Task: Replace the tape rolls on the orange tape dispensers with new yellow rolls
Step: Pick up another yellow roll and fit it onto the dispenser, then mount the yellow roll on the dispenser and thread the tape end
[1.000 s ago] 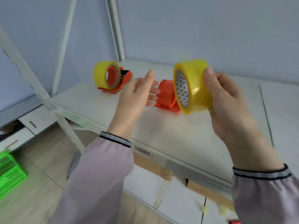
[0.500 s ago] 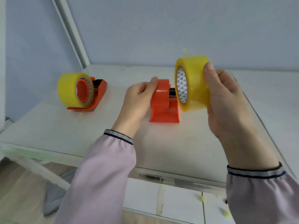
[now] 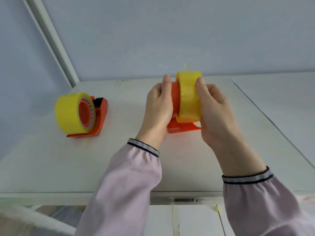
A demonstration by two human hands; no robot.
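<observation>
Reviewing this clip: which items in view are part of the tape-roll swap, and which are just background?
Part of the job:
yellow tape roll in the right hand
orange dispenser steadied by the left hand
loaded dispenser with its yellow roll

Background:
white shelf top
barcode sticker
white upright post

Your left hand (image 3: pixel 157 109) covers the left side of the orange dispenser (image 3: pixel 183 127), and the yellow roll (image 3: pixel 189 96) hides its hub, so you cannot tell how far the roll sits on. Your right hand (image 3: pixel 214 113) hides the roll's right face. Both sleeves (image 3: pixel 122 193) run off the bottom edge.
</observation>
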